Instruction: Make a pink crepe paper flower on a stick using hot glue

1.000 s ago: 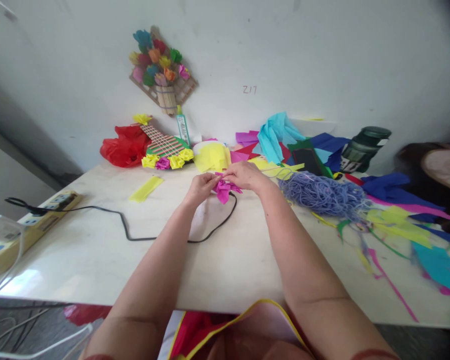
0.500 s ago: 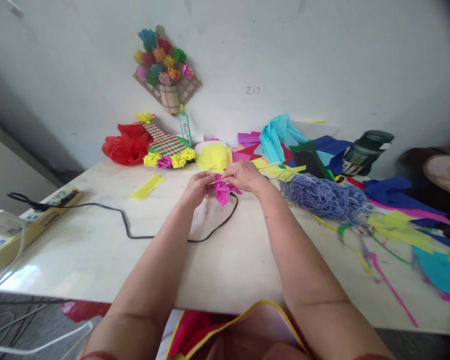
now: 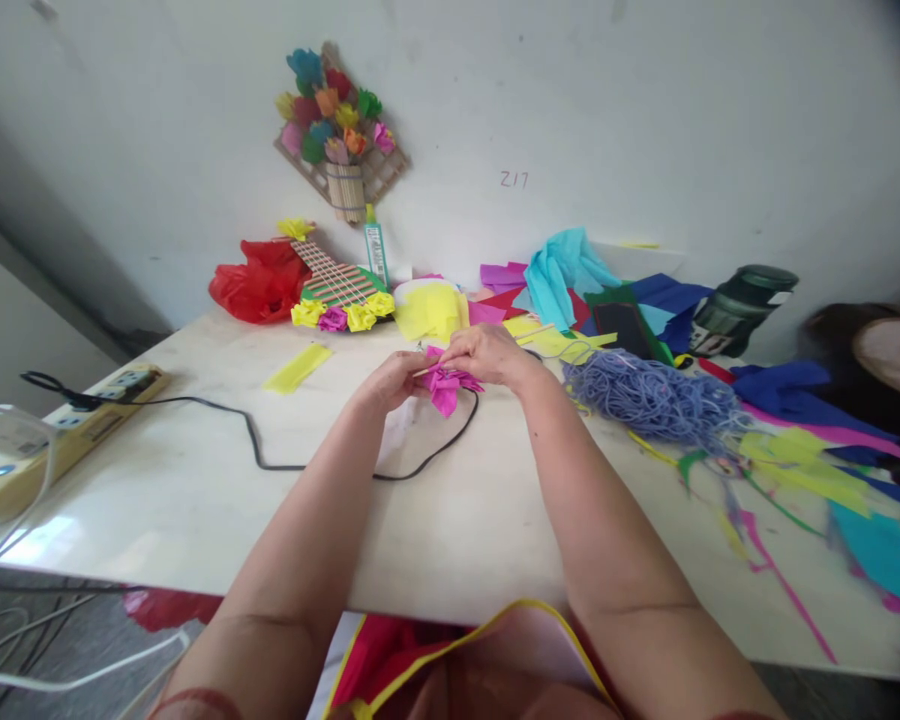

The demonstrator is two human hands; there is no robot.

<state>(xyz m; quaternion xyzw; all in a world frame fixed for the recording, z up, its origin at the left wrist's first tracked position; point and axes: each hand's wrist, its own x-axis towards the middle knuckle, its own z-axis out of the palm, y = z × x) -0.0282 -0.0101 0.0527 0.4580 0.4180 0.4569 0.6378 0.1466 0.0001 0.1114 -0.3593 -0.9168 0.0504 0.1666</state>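
Barely shifted, both hands' grip holds pink paper flower (image 3: 444,385) above black cable (image 3: 420,465).

Your nearest open stretch is the bare table (image 3: 195,490) in front of and to the left of your arms, crossed only by the black cable (image 3: 270,462) looping under your hands. Far left, the power strip (image 3: 67,430) lines the edge. To your right, the blue yarn heap (image 3: 652,395) and the paper strips (image 3: 795,470) block a low sweep. Ahead, the yellow paper (image 3: 429,312), the red bag (image 3: 259,280) and the dark jar (image 3: 742,298) crowd the wall
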